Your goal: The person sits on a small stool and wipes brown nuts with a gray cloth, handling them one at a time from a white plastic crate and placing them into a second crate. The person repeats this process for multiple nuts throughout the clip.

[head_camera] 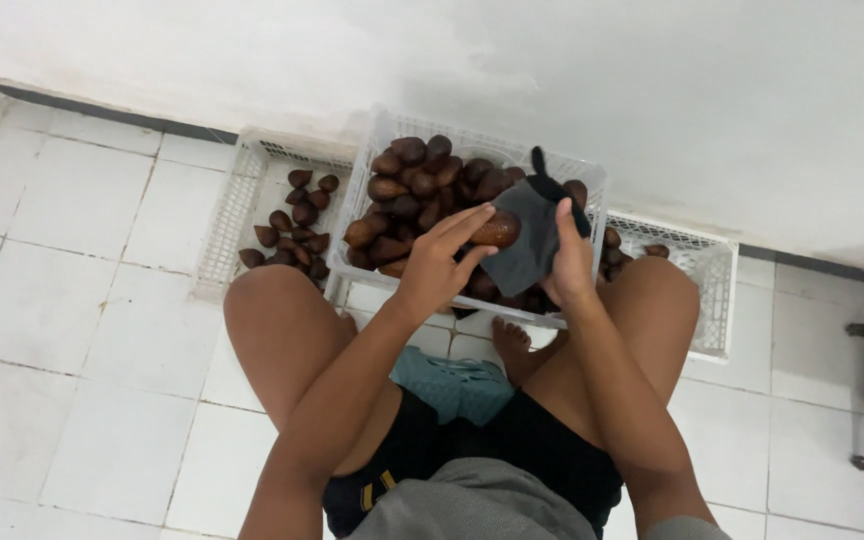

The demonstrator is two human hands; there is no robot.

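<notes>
Between the knees, the left hand (435, 268) pinches a brown fruit (497, 229) with its fingers half curled, while the right hand (570, 262) is closed on a dark cloth (529, 238) pressed against that fruit. Both work just above the middle crate (364, 190), heaped with fruit, flanked by a left crate (224, 215) and a right crate (704, 270) on the tiled floor (72, 330) by the wall (652, 90).

No labels, signs or screens. Packaging only: white lattice crate (372, 190) of brown fruit; flatter white crates left (227, 215) and right (707, 275) of it.
</notes>
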